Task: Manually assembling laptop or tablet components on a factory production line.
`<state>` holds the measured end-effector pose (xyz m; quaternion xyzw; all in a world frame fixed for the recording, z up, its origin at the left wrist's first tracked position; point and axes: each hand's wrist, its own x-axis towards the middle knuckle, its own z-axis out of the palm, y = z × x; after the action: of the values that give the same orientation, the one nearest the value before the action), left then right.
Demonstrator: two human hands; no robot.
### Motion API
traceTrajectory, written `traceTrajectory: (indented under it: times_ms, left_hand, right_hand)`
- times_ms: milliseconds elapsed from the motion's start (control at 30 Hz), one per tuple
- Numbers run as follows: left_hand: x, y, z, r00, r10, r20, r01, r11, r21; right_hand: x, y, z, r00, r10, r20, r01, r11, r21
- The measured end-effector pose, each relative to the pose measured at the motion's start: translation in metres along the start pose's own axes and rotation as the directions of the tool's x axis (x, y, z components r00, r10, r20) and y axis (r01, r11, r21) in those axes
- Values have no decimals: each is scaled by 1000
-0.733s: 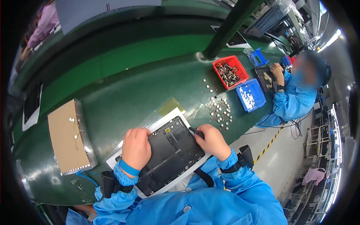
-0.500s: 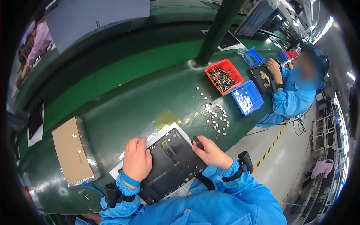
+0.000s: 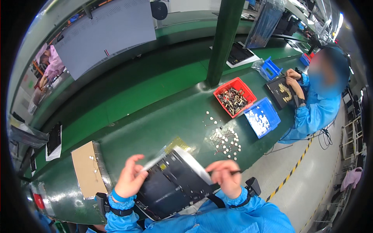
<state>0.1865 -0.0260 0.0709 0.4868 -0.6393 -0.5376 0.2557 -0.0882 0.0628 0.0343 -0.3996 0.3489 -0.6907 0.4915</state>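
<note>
A flat black electronic device housing (image 3: pixel 171 186), its inner parts exposed and a small yellow patch near its upper edge, lies tilted against my body over a white sheet (image 3: pixel 190 158). My left hand (image 3: pixel 131 176) grips its left edge, thumb on top and the other fingers partly beyond the edge. By the right corner, my right hand (image 3: pixel 227 178) is closed round a thin dark pen-like tool (image 3: pixel 236 171); motion blurs it, so its tip cannot be made out. Small white round parts with wires (image 3: pixel 226 141) lie scattered beyond the right hand.
A red bin (image 3: pixel 248 93) of small metallic parts and a blue bin (image 3: pixel 272 122) of white pieces stand at the right. A brown board (image 3: pixel 86 171) lies left. A green post (image 3: pixel 223 46) rises behind. A co-worker in blue (image 3: pixel 320 105) handles parts over a black tray (image 3: pixel 274 93).
The housing has tilted up at its far edge. My left hand has shifted left to its edge, and my right hand has turned with the dark tool. The whole view has swung somewhat.
</note>
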Motion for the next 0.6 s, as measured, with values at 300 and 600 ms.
traceTrajectory:
  times_ms: [300,600]
  left_hand:
    - [168,-21,-79,623,-166,-764,-483,687,-543]
    - [261,-64,-109,121,-456,-882,-301,830,-470]
  right_hand:
    - [1,28,-25,937,-327,123,343,796,-499]
    - [14,50,-18,978,-142,152,201,827,-525]
